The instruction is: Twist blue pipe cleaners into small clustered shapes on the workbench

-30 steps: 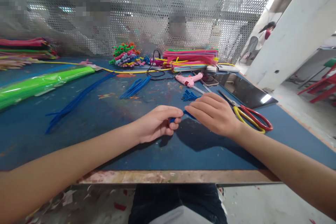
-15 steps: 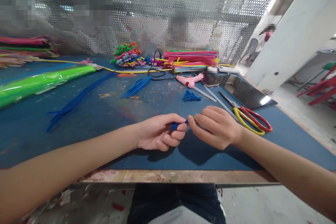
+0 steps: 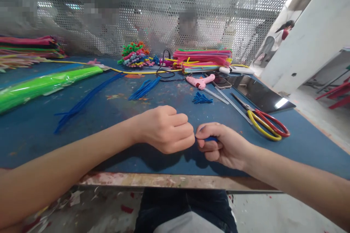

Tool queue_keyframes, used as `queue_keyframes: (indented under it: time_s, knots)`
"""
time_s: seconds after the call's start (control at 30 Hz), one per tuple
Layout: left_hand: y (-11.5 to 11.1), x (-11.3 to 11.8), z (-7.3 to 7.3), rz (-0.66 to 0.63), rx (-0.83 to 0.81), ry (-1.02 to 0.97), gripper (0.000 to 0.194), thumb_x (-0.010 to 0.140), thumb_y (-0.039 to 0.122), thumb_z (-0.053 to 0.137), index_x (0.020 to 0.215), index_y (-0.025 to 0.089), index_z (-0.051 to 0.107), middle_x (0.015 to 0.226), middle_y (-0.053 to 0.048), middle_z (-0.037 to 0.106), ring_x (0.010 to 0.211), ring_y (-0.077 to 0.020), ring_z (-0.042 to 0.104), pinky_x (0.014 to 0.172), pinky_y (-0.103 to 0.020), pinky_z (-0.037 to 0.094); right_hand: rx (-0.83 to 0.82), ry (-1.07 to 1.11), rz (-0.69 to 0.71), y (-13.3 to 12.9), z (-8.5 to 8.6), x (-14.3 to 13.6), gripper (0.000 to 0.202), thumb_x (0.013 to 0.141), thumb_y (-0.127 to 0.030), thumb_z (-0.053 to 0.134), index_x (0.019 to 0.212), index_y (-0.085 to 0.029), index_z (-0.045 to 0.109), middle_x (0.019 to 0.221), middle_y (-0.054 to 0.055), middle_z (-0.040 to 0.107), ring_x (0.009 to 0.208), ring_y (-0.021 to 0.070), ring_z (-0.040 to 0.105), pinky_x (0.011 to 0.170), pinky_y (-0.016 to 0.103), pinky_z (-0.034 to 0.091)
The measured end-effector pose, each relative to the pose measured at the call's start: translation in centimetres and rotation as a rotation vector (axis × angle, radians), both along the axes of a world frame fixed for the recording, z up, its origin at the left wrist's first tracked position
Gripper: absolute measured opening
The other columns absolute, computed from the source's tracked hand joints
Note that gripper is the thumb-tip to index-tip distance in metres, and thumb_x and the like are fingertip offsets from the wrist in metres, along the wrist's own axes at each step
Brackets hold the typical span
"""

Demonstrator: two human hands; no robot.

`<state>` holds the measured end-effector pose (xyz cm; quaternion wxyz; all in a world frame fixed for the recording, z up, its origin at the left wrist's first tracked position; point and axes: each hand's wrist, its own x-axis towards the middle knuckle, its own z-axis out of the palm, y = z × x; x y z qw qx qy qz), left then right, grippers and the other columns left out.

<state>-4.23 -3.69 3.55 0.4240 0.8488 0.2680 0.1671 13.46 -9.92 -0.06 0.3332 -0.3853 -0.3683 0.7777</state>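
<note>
A short piece of blue pipe cleaner shows in my right hand, pinched between thumb and curled fingers, palm side toward me. My left hand is closed with its knuckles up. Its fingertips meet the right hand's at the piece's left end, and most of what it grips is hidden. Beyond my hands lie a small pile of short blue pieces, a bundle of longer blue pipe cleaners and long blue stems to the left.
Scissors with red and yellow handles lie at right, near a black tablet. A pink glue gun and glue sticks are behind. Coloured bundles stand along the mesh screen. A green packet lies left.
My hands have turned over: the left now shows its knuckles, the right its palm side. The blue piece, seen in my left hand before, now shows in my right.
</note>
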Motion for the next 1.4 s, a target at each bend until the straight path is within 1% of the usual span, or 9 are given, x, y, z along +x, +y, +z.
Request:
queue_keyframes:
  time_s: [0.13,0.23,0.37,0.53,0.63,0.8,0.87,1.13,1.4]
  knots:
    - [0.7,0.2,-0.9,0.108,-0.079,-0.114,0.010,0.061,0.023,0.068,0.055,0.022,0.061,0.058,-0.004,0.054,0.056,-0.0134,0.045,0.044,-0.021,0.029,0.142,-0.046,-0.019,0.8,-0.1,0.7,0.016,0.068,-0.029,0.059,0.060,-0.015,0.056,0.041,-0.007,0.036,0.036,0.0031,0.019,0.035,0.018,0.017]
    - [0.9,0.9,-2.7,0.187,-0.196,-0.195,0.020,0.068,0.039,0.065,0.073,0.020,0.060,0.057,0.001,0.053,0.050,-0.0097,0.047,0.045,-0.018,0.035,0.779,-0.434,-0.228,1.5,0.0,1.9,0.016,0.076,-0.030,0.058,0.068,-0.016,0.062,0.054,0.000,0.054,0.044,0.0067,0.039,0.044,0.021,0.031]
    - [0.3,1.8,-3.7,0.109,-0.701,-0.290,0.048,0.073,0.064,0.046,0.073,0.017,0.053,0.051,0.002,0.049,0.037,-0.0090,0.044,0.034,-0.019,0.034,1.732,-0.972,-0.375,2.5,-0.5,3.3,0.016,0.083,-0.020,0.051,0.072,-0.019,0.063,0.059,0.002,0.057,0.053,0.0103,0.049,0.053,0.023,0.037]
    - [-1.3,2.4,-3.1,0.162,-0.821,-0.312,0.037,0.078,0.048,0.051,0.061,0.017,0.045,0.043,0.007,0.037,0.033,-0.0058,0.035,0.032,-0.016,0.029,2.212,-1.165,-0.285,2.5,-1.1,3.2,0.016,0.085,-0.015,0.049,0.076,-0.019,0.061,0.056,0.000,0.054,0.050,0.0108,0.046,0.051,0.025,0.037]
    - [-1.7,2.3,-3.2,0.202,-0.626,-0.302,0.031,0.081,0.040,0.052,0.061,0.018,0.043,0.042,0.008,0.035,0.033,-0.0047,0.034,0.034,-0.015,0.029,2.119,-1.070,-0.273,1.9,-1.1,2.6,0.019,0.086,-0.014,0.048,0.071,-0.019,0.058,0.054,-0.001,0.052,0.050,0.0104,0.046,0.052,0.024,0.037]
    - [-1.6,2.2,-3.6,0.264,-0.348,-0.354,0.028,0.083,0.042,0.051,0.069,0.018,0.046,0.049,0.006,0.045,0.039,-0.0056,0.043,0.038,-0.016,0.036,1.477,-0.866,-0.278,1.4,-0.6,1.8,0.018,0.088,-0.024,0.047,0.078,-0.019,0.061,0.065,0.000,0.062,0.058,0.0102,0.055,0.056,0.021,0.041]
    - [-1.6,2.4,-3.7,0.321,-0.356,-0.407,0.027,0.081,0.042,0.054,0.072,0.018,0.046,0.055,0.005,0.048,0.044,-0.0070,0.047,0.038,-0.017,0.039,1.377,-0.839,-0.274,1.6,-0.7,1.7,0.017,0.088,-0.026,0.047,0.084,-0.019,0.062,0.075,0.002,0.066,0.066,0.0116,0.059,0.063,0.022,0.044]
    - [-1.0,2.8,-4.2,0.491,-0.413,-0.643,0.022,0.075,0.037,0.063,0.082,0.019,0.054,0.069,0.003,0.055,0.066,-0.0122,0.057,0.050,-0.020,0.049,1.476,-0.997,-0.234,2.1,-1.6,1.7,0.027,0.092,-0.024,0.040,0.111,-0.017,0.058,0.087,0.007,0.066,0.077,0.0159,0.060,0.067,0.026,0.045]
    - [-0.8,2.9,-4.0,0.432,-0.447,-0.724,0.016,0.076,0.031,0.064,0.077,0.016,0.059,0.076,0.001,0.064,0.075,-0.0131,0.062,0.075,-0.026,0.051,1.554,-0.802,-0.453,2.0,-1.1,1.7,0.014,0.085,-0.019,0.053,0.093,-0.020,0.065,0.084,0.005,0.067,0.076,0.0141,0.060,0.070,0.026,0.048]
